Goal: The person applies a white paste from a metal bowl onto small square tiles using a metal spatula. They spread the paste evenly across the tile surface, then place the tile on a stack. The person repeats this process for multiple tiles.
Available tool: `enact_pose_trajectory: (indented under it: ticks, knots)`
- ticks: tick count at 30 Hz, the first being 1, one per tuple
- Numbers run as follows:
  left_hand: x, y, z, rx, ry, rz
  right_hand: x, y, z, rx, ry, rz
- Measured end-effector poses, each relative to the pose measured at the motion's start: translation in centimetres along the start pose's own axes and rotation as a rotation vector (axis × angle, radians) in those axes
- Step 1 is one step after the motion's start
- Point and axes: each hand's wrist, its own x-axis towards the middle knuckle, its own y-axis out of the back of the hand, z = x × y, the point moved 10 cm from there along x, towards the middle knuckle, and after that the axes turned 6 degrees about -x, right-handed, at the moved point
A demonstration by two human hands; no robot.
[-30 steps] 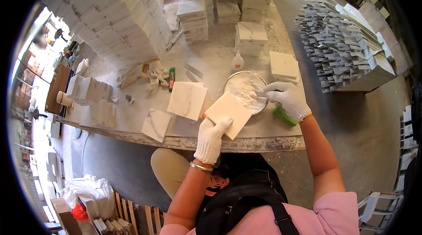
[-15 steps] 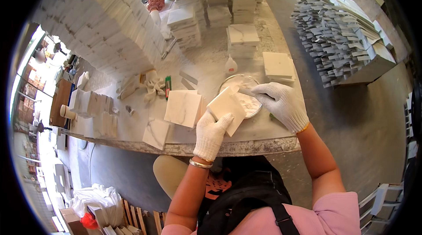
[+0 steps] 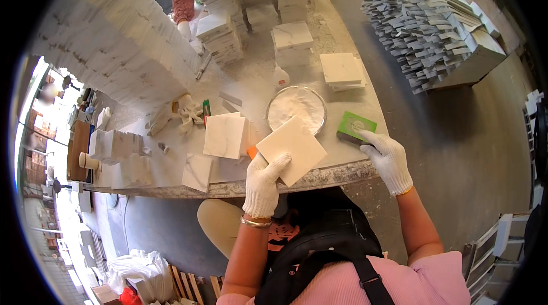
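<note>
I have the left hand [image 3: 264, 182] gripping the white tile [image 3: 292, 151], thumb across its upper face, over the near edge of the table [image 3: 342, 154]. The green block [image 3: 355, 123] is at the table's right, long axis roughly side to side, just ahead and left of the nearer right hand [image 3: 390, 162]; its fingertips meet the near right corner, but I cannot tell whether that grip is closed.
</note>
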Motion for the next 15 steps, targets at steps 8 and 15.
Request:
enact_pose_trajectory:
  ticks: [8, 15]
  knots:
    - [-2.4, -3.2, -10.6, -0.089, 0.359, -0.189, -0.2, 0.4, 4.3, -0.307, 0.029, 0.050]
    - [0.6, -6.8, -12.1, 0.027, 0.418, -0.289, 1.7, 0.8, 7.1, -0.226, -0.090, 0.030]
